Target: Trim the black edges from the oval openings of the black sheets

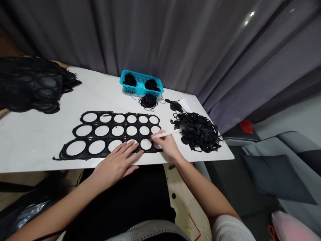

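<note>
A black rubber sheet with rows of round holes lies flat on the white table. My left hand rests on its front edge, fingers spread and pressing over the lower row. In my right hand is a white pen-shaped tool, gripped between thumb and fingers. Its tip end meets the sheet near the right-hand holes; the exact tip is hidden by my fingers. Just right of that hand sits a heap of black rubber scraps.
At the back stands a blue basket holding bundles of thin black rings. A loose bundle of rings lies before it, with small black scraps to the right. More black sheets are piled at the left. The table ends close to my body.
</note>
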### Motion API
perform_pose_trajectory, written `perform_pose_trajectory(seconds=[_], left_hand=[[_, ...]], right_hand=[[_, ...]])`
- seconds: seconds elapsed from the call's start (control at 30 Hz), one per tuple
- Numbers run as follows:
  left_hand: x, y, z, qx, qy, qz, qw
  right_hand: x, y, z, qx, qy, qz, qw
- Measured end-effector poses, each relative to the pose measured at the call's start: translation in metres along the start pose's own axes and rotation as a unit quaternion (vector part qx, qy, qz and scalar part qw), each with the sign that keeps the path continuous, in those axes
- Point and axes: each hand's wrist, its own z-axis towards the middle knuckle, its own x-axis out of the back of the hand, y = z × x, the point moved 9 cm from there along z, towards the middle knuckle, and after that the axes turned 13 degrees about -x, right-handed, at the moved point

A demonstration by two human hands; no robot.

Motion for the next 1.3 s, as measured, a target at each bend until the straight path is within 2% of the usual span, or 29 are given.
perform_pose_trajectory(seconds=[0.07,0.1,0.23,0.33,0.5,0.6,0.8,0.87,0.93,1.07,1.13,1.23,1.3], left_hand=[[-0.002,0.001,0.001,-0.007,-0.008,0.006,1.000],[-0.003,0.001,0.001,-0.011,-0.011,0.013,1.000],[-0.008,0.002,-0.001,-0.018,-0.019,0.037,0.999],[-0.009,0.002,-0.001,-0.011,-0.030,0.043,0.999],[-0.005,0.001,0.001,0.009,-0.051,0.040,0.998],[-0.005,0.001,0.002,0.010,-0.066,0.043,0.997],[-0.007,0.000,0.001,0.006,-0.058,0.039,0.998],[-0.008,0.000,0.001,0.006,-0.057,0.036,0.998],[-0.008,0.000,0.001,0.005,-0.057,0.037,0.998],[-0.007,0.000,0.001,0.007,-0.064,0.043,0.997],[-0.007,0.000,0.001,0.008,-0.065,0.037,0.997],[-0.006,0.000,-0.001,0.009,-0.052,0.027,0.998],[-0.005,0.000,-0.003,0.006,-0.041,0.025,0.999]], right_hand=[[0.020,0.000,0.003,-0.006,0.058,0.075,0.995],[0.022,0.001,0.004,-0.014,0.055,0.089,0.994],[-0.007,0.010,-0.001,-0.055,-0.087,0.038,0.994],[-0.025,0.013,-0.009,-0.047,-0.147,-0.010,0.988],[-0.034,0.007,-0.014,-0.007,-0.146,-0.131,0.981],[-0.037,0.005,-0.014,-0.004,-0.154,-0.150,0.977],[-0.039,0.000,-0.013,0.022,-0.152,-0.185,0.971],[-0.042,-0.004,-0.018,0.054,-0.149,-0.207,0.965],[-0.047,-0.011,-0.028,0.115,-0.137,-0.242,0.954],[-0.058,-0.021,-0.045,0.252,-0.113,-0.354,0.893],[-0.044,-0.027,-0.033,0.273,-0.060,-0.374,0.885],[0.010,-0.043,0.008,0.220,0.105,-0.309,0.919],[0.036,-0.045,0.035,0.157,0.156,-0.246,0.944]])
